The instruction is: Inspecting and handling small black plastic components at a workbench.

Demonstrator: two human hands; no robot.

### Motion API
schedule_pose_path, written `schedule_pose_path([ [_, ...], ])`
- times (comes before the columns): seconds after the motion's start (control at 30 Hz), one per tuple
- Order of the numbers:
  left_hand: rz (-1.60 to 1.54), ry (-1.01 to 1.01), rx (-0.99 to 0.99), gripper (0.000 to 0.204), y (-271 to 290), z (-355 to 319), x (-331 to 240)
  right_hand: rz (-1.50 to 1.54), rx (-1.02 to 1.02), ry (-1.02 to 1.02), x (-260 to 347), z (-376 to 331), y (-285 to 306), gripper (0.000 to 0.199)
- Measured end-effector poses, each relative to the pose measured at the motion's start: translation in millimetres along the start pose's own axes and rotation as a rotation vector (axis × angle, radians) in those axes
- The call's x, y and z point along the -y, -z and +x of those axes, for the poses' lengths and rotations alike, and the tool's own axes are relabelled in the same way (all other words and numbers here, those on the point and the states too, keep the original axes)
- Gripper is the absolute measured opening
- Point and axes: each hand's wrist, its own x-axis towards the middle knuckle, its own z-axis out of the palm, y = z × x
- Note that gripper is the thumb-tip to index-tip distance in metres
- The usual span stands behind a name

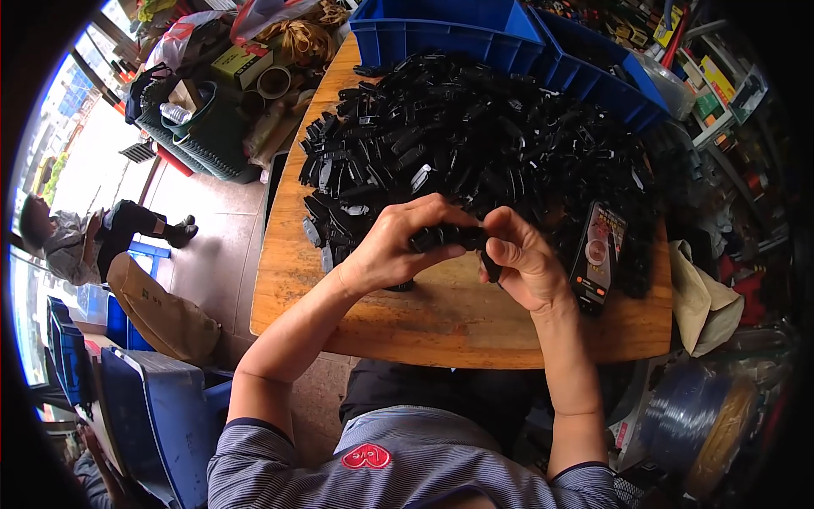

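A large heap of small black plastic parts [424, 136] covers much of the wooden table [441, 331]. Over the table's near side, my left hand [390, 242] is closed around a dark black plastic part [443, 238], its thumb beneath and fingers on top. Close on its right, my right hand [534, 267] has thumb and fingers bent around a small black piece [490, 265]. Whether the two pieces are joined cannot be seen. A phone [599, 254] with a lit screen lies on the table, right of my right hand.
Two blue plastic bins, one [449, 42] behind the heap and another [606, 76] at the back right, border the parts. A folded beige sack [699, 297] lies by the table's right edge. On the left, a person [76, 237] sits near the doorway, beyond a brown cardboard piece [157, 310].
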Motion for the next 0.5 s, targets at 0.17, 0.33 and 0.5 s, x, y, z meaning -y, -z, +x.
schedule_pose_path([
  [0.17, -0.091, 0.134, 0.029, 0.027, 0, -1, -1, 0.056, 0.056, -0.107, 1, 0, 2, 0.033],
  [0.33, -0.253, 0.25, -0.029, 0.026, -3, -6, 1, 0.031, 0.017, 0.009, -5, 3, -22, 0.038],
  [0.5, -0.705, 0.626, 0.019, 0.03, -9, -1, -8, -0.539, -0.061, 0.459, -8, -2, -21, 0.029],
])
